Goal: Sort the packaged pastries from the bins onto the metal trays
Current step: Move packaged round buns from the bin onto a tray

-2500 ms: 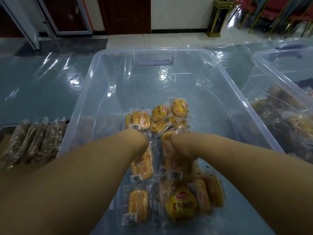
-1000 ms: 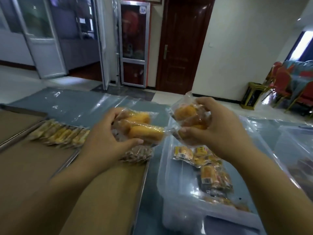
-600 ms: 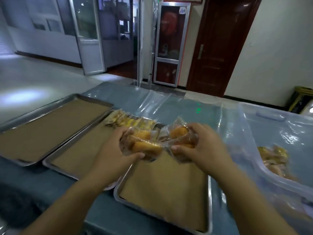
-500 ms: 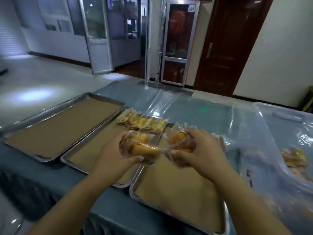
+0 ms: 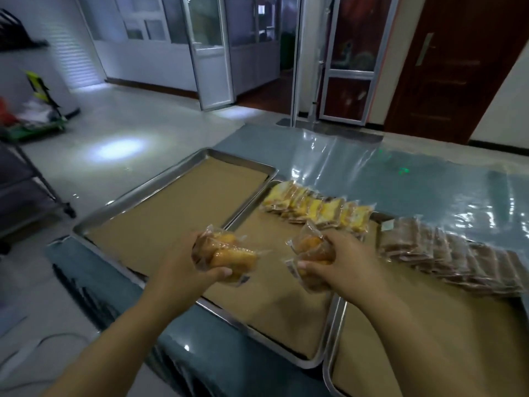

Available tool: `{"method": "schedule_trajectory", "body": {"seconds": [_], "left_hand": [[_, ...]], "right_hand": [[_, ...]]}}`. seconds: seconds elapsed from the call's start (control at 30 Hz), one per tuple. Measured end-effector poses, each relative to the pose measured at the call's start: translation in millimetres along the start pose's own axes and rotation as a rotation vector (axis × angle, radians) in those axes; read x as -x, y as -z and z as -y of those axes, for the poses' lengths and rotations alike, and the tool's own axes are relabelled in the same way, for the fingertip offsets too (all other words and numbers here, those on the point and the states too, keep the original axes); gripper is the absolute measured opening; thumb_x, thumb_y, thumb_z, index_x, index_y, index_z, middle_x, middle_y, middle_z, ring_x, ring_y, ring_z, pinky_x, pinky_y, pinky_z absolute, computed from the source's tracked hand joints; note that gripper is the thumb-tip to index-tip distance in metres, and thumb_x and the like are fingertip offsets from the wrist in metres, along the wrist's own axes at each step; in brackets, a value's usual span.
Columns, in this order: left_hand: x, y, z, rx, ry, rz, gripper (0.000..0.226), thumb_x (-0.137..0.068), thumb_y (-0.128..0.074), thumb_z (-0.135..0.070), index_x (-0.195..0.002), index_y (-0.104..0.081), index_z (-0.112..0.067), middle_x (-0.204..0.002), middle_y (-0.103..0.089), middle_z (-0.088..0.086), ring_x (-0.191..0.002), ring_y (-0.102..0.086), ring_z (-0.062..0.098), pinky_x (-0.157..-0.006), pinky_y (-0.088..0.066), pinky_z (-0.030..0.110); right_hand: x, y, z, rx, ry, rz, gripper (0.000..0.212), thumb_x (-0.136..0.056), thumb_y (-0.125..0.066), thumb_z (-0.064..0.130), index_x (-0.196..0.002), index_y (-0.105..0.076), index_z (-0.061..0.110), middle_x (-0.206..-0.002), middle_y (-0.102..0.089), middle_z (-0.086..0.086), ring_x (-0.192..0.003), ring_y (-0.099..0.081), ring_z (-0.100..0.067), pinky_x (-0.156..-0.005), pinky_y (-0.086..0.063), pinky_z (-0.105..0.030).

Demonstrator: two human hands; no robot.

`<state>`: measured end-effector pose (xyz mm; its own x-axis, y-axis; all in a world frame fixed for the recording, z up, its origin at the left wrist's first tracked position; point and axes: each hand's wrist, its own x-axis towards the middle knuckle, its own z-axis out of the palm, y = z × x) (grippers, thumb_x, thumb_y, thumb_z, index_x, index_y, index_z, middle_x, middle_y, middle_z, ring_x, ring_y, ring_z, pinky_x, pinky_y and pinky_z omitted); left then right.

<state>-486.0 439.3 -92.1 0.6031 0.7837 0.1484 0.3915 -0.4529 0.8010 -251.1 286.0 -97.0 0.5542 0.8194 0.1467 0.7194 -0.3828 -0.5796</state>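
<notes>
My left hand point(image 5: 183, 270) grips a bundle of clear-wrapped golden buns point(image 5: 229, 255) above the near edge of the left metal tray point(image 5: 160, 179). My right hand point(image 5: 343, 262) holds a second bundle of wrapped buns point(image 5: 310, 250) above the middle tray point(image 5: 274, 319). All three trays are lined with brown paper. A row of yellow packaged pastries point(image 5: 315, 207) lies along the middle tray's far end. A row of brown packaged pastries point(image 5: 446, 250) lies across the right tray point(image 5: 335, 368). The left tray holds only paper.
The trays sit on a table under a blue cloth and clear plastic sheet point(image 5: 400, 173). A dark rack on wheels point(image 5: 25, 190) stands at the left, a green cart point(image 5: 43, 121) further back. Glass doors and a brown door are behind.
Both hands lifted bundles of buns out of the clear bin and carried them left over the trays. The view swung left; the bin is out of sight. The hands have moved apart.
</notes>
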Motion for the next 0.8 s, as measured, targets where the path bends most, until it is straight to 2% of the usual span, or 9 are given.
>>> {"method": "schedule_trajectory", "body": {"seconds": [0.1,0.2,0.4,0.47,0.6,0.7,0.8], "left_hand": [[-43,17,18,-0.035,0.016,-0.013,0.056,-0.060,-0.086,-0.014,-0.099,-0.051,-0.036,-0.090,-0.062,-0.008,-0.082,-0.055,-0.017,-0.060,-0.040,0.001],[-81,25,41,0.012,0.070,0.026,0.057,-0.062,-0.084,-0.008,-0.097,-0.050,-0.038,-0.091,-0.062,-0.009,-0.077,-0.058,-0.015,-0.056,-0.043,0.002],[-137,33,83,0.018,0.111,0.068,0.057,-0.060,-0.085,-0.028,-0.097,-0.049,-0.051,-0.093,-0.065,-0.012,-0.083,-0.060,-0.008,-0.063,-0.044,0.014],[-155,35,98,-0.011,0.105,0.116,0.058,-0.060,-0.084,-0.032,-0.097,-0.047,-0.056,-0.095,-0.064,-0.015,-0.086,-0.060,-0.007,-0.065,-0.042,0.013],[-202,36,124,-0.017,0.075,0.168,0.061,-0.060,-0.086,-0.022,-0.105,-0.049,-0.041,-0.103,-0.060,-0.012,-0.088,-0.055,-0.011,-0.064,-0.040,0.003],[-246,36,140,0.026,0.027,0.191,0.065,-0.061,-0.085,-0.015,-0.115,-0.050,-0.028,-0.102,-0.054,-0.022,-0.088,-0.050,-0.023,-0.066,-0.036,-0.003],[-294,37,156,0.027,-0.013,0.234,0.066,-0.063,-0.084,-0.023,-0.116,-0.046,-0.034,-0.108,-0.053,-0.020,-0.092,-0.051,-0.013,-0.068,-0.037,0.004]], "right_hand": [[-42,-27,13,-0.051,-0.032,-0.011,0.053,-0.064,-0.073,0.060,-0.107,-0.058,0.033,-0.100,-0.057,0.013,-0.087,-0.055,-0.008,-0.074,-0.052,-0.035],[-76,-50,28,-0.086,-0.069,-0.003,0.052,-0.064,-0.069,0.063,-0.104,-0.058,0.032,-0.098,-0.060,0.013,-0.085,-0.058,-0.008,-0.073,-0.054,-0.037],[-122,-74,46,0.045,-0.109,0.059,0.048,-0.067,-0.066,0.065,-0.102,-0.056,0.033,-0.093,-0.060,0.015,-0.082,-0.056,-0.005,-0.071,-0.054,-0.033],[-139,-80,47,0.094,-0.128,0.091,0.049,-0.068,-0.067,0.063,-0.103,-0.056,0.032,-0.093,-0.060,0.014,-0.083,-0.055,-0.007,-0.072,-0.053,-0.034],[-179,-95,56,0.085,-0.197,0.109,0.050,-0.066,-0.073,0.058,-0.103,-0.054,0.029,-0.091,-0.058,0.010,-0.079,-0.054,-0.009,-0.068,-0.051,-0.032],[-213,-114,69,0.068,-0.249,0.085,0.047,-0.066,-0.075,0.054,-0.097,-0.049,0.030,-0.091,-0.056,0.010,-0.077,-0.053,-0.007,-0.061,-0.046,-0.026],[-254,-134,81,0.001,-0.326,0.005,0.046,-0.065,-0.078,0.049,-0.094,-0.048,0.030,-0.091,-0.055,0.009,-0.077,-0.052,-0.006,-0.056,-0.041,-0.022]]}}
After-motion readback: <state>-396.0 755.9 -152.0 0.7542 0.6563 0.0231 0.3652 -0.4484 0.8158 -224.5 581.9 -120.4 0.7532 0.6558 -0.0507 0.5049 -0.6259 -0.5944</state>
